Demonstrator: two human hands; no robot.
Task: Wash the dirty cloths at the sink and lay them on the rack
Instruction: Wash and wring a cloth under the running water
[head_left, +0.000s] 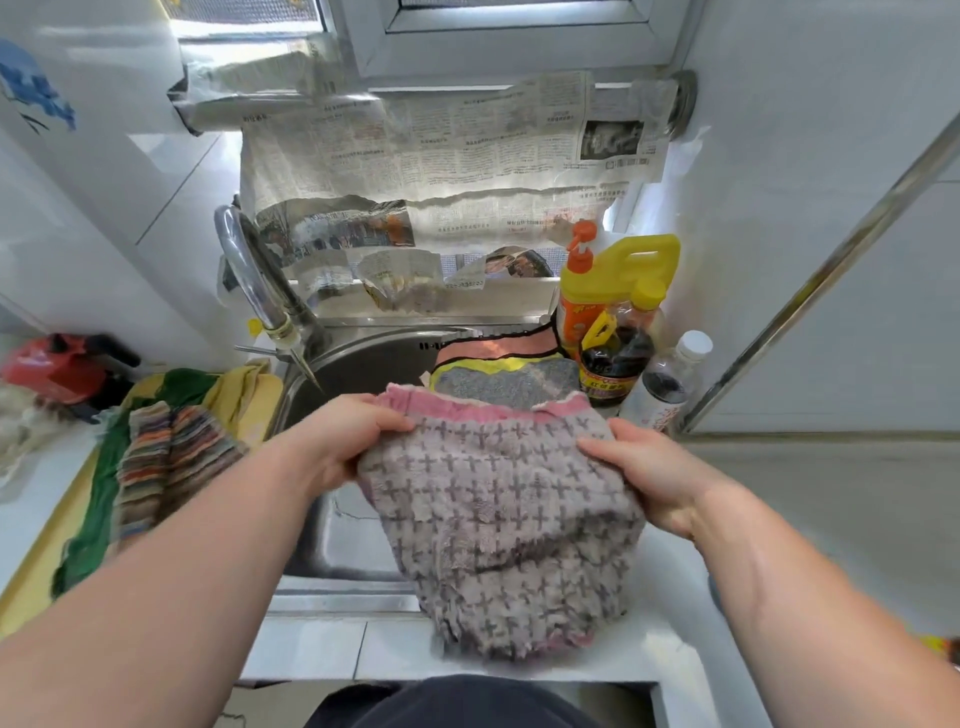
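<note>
A grey cloth with dark crosses and a pink border (509, 514) is spread between both hands over the right side of the steel sink (332, 540). My left hand (358, 431) grips its upper left edge; my right hand (644, 467) grips its upper right edge. Its lower end hangs down over the front counter. Behind it, a grey cloth with yellow trim (509, 382) and a pink cloth with black trim (493, 349) lie at the sink's right side. A striped cloth (166, 457) and a green cloth (98, 514) lie on the left counter.
The curved faucet (249, 275) arches over the sink's left rear. A yellow detergent jug (618, 270), a dark sauce bottle (613, 364) and a white-capped bottle (670, 379) crowd the right rear corner. Newspaper (441, 156) covers the back wall. A red object (52, 369) sits far left.
</note>
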